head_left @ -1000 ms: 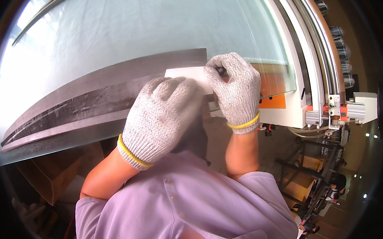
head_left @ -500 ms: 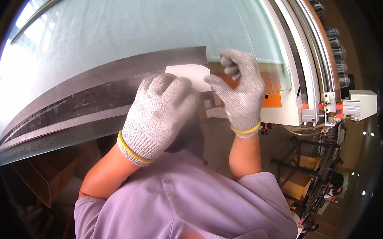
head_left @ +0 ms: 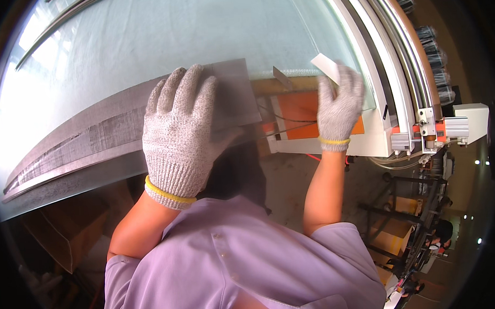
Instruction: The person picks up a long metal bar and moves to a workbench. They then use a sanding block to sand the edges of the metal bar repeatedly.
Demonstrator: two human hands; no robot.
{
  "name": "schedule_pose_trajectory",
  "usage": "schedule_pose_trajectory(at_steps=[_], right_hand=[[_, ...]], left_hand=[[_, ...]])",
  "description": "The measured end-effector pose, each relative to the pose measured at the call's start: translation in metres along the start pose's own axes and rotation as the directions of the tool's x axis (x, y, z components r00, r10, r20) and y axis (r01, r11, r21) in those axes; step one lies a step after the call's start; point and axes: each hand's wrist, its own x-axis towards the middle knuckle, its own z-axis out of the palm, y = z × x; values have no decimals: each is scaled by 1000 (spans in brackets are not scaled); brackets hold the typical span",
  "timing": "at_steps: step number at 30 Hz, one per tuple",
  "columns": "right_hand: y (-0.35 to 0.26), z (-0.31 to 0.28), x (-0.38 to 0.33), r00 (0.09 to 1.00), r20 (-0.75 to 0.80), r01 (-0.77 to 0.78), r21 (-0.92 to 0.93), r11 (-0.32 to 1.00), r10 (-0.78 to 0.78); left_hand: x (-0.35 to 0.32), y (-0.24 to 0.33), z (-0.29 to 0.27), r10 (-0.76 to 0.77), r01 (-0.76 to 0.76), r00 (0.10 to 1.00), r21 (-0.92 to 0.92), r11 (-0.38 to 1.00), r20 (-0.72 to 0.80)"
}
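My left hand (head_left: 178,121), in a grey knit glove with a yellow cuff, lies on a long dark grey strip (head_left: 231,92). Its fingers are stretched out and a little apart on the strip, with the thumb blurred at the near edge. The strip rests along the near side of a large glass sheet (head_left: 227,30). To the right, my gloved right hand (head_left: 341,105) pinches a small white card (head_left: 325,66) between thumb and fingers, above the glass near its right edge. Motion blurs that hand's fingertips.
A small dark slanted patch (head_left: 281,77), perhaps a reflection, shows beside the strip's end. An orange panel (head_left: 298,117) sits under the glass edge. White and metal rails (head_left: 388,57) run along the right. Below are a cardboard box (head_left: 65,237) and a black rack (head_left: 394,209).
My right hand has moved right and up with the white card, which was over the strip between both hands. My left hand's curled fingers have straightened onto the strip; its end sits further left.
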Motion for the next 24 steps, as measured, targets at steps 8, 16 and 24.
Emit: schedule_pose_trajectory(at_steps=[8,16,24], right_hand=[[-37,-18,-18,809,308,375,386,843,-501],[-38,-23,-32,923,259,18,709,705,-284],[-68,-12,-21,945,326,-264,739,620,14]], left_hand=[[1,-5,-7,-12,14,999,-64,998,31],[2,-2,-13,-43,46,997,-58,997,65],[3,-2,-12,-46,50,996,-63,997,71]])
